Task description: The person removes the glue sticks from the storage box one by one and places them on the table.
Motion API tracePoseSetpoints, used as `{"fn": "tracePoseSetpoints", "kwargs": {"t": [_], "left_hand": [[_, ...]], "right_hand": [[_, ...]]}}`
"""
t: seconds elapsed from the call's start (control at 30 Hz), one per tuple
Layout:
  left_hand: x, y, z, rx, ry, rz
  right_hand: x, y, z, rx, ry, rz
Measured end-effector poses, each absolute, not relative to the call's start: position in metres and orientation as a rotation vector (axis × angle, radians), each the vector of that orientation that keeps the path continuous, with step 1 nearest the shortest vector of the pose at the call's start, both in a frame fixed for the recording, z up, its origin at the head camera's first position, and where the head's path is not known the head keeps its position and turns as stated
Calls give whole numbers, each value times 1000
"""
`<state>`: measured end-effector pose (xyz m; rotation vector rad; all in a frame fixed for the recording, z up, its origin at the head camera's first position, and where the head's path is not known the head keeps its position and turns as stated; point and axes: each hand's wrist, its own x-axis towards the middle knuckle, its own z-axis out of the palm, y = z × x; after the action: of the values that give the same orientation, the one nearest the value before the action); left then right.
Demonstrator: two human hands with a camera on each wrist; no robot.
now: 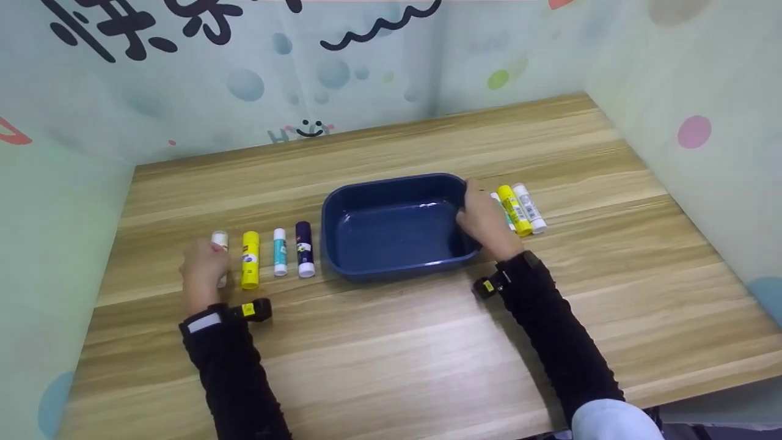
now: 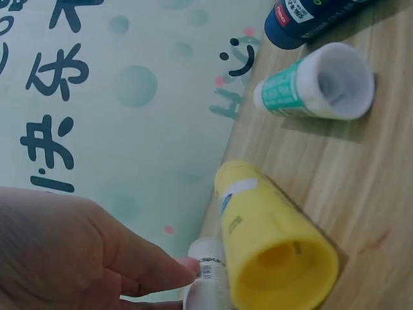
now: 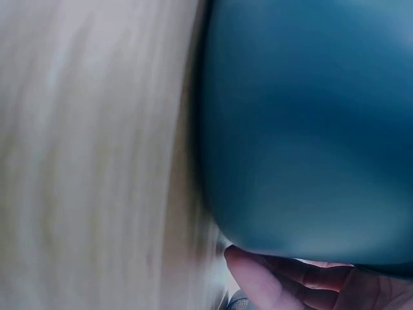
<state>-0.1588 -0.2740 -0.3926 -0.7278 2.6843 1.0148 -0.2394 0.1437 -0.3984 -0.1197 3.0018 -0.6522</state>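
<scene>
My left hand (image 1: 204,269) pinches a white glue stick (image 2: 210,271) at the left end of a row, thumb and fingers at its side. Right beside it lies a yellow glue stick (image 1: 250,261), followed by a small white-and-teal glue stick (image 1: 280,252) and a dark purple one with a white end (image 1: 304,249). With my right hand (image 1: 486,220) I grip the right end of a dark blue rectangular basin (image 1: 400,272). Its inside holds nothing. Fingers curl against the basin's outer wall in the right wrist view.
Right of the basin lie more glue sticks: a yellow one (image 1: 514,209), a white one (image 1: 529,208) and a teal-and-white one partly behind my right hand. The wooden table (image 1: 391,354) meets printed walls (image 1: 379,91) at the back and sides.
</scene>
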Motion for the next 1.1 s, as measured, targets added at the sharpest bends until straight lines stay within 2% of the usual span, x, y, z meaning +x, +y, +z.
{"fn": "tracePoseSetpoints", "kwargs": {"t": [0.17, 0.53, 1.1], "left_hand": [[-160, -266, -387, -757, 2596, 1121], [-161, -254, -375, -595, 2457, 1109], [-159, -247, -364, -451, 2449, 1045]], "right_hand": [[-240, 143, -398, -114, 2997, -641], [-239, 144, -396, -138, 2995, -658], [-241, 147, -394, -121, 2833, -969]]}}
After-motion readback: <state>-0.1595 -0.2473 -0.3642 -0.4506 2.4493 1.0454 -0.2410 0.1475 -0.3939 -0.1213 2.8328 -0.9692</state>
